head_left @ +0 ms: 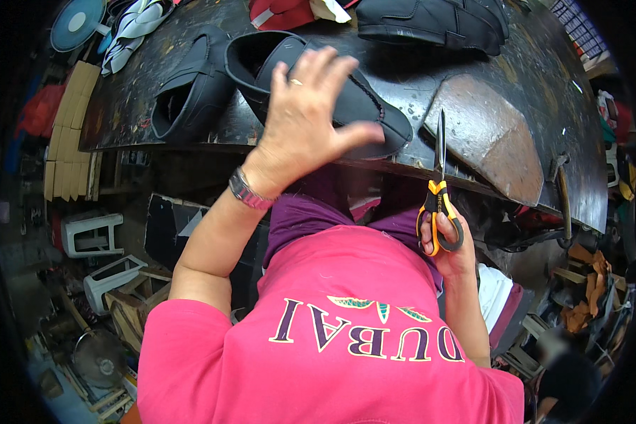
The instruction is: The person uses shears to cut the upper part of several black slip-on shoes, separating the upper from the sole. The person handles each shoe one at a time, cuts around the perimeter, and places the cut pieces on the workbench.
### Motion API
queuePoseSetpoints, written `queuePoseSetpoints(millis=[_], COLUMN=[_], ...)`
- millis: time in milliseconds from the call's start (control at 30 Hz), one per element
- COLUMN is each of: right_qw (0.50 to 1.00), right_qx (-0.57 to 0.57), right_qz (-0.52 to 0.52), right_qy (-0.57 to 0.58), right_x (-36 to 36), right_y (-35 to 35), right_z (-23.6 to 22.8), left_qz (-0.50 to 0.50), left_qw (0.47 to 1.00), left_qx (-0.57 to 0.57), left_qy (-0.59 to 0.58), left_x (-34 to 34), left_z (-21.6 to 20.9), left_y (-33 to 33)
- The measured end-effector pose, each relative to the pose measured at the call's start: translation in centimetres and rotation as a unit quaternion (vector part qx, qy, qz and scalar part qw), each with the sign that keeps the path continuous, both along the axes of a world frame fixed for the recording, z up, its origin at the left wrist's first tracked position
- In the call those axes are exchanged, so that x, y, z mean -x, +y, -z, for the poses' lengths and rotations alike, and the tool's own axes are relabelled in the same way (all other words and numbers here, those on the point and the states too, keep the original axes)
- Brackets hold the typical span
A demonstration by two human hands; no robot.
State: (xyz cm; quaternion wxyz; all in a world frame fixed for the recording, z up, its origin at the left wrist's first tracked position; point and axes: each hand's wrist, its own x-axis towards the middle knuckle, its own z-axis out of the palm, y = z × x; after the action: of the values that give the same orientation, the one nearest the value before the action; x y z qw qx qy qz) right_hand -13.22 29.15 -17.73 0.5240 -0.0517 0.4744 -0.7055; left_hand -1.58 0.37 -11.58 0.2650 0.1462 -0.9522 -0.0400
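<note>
Above a black shoe upper (371, 116) at the table's near edge, my left hand (307, 109) is spread with the fingers apart, holding nothing. Whether it touches the upper I cannot tell. Fingers of my right hand (446, 237) are wrapped round the orange and black handles of a pair of scissors (442, 152). The blades point away from me and look closed, over the near edge of the table. Another black shoe upper (191, 85) lies left of my left hand.
The dark, worn table (555, 120) carries a flat brown slab (484, 131), a hammer (563, 194) at its right edge, more black uppers (431, 25) and red pieces (283, 14) at the back. Stacked cardboard (71, 134) and white stools (92, 234) stand to the left.
</note>
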Motion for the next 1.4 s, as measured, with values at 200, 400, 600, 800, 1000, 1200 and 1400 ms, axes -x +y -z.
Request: queuePoseSetpoints(millis=[200,400,600,800,1000,1200,1400], right_qw=[1.000,0.998,0.987,0.982,0.997,0.984,0.982], right_qx=[0.006,0.044,0.144,0.176,0.040,0.039,0.005], right_qz=[0.004,0.042,0.057,0.041,-0.071,-0.154,-0.182], right_qy=[0.004,0.027,0.048,0.050,-0.001,-0.080,-0.041], right_x=[-0.3,-0.7,0.1,0.1,0.5,1.1,1.3], right_y=[-0.8,0.6,3.3,3.1,4.4,4.4,1.9], right_z=[0.4,0.8,1.0,0.8,0.9,2.9,3.2], left_qz=[-0.246,-0.097,0.268,0.466,0.278,0.031,-0.061], left_qw=[0.953,0.981,0.957,0.881,0.949,0.950,0.716], left_qx=[-0.130,-0.145,-0.110,0.075,-0.023,-0.241,-0.686], left_qy=[-0.118,-0.088,-0.002,0.009,0.149,0.195,0.117], left_x=[2.6,1.9,2.3,12.1,9.7,-1.8,-9.6], left_z=[-0.1,-1.4,-6.1,-6.8,-1.7,3.7,8.9], left_y=[-6.0,-6.2,-2.4,-0.3,0.2,0.9,5.3])
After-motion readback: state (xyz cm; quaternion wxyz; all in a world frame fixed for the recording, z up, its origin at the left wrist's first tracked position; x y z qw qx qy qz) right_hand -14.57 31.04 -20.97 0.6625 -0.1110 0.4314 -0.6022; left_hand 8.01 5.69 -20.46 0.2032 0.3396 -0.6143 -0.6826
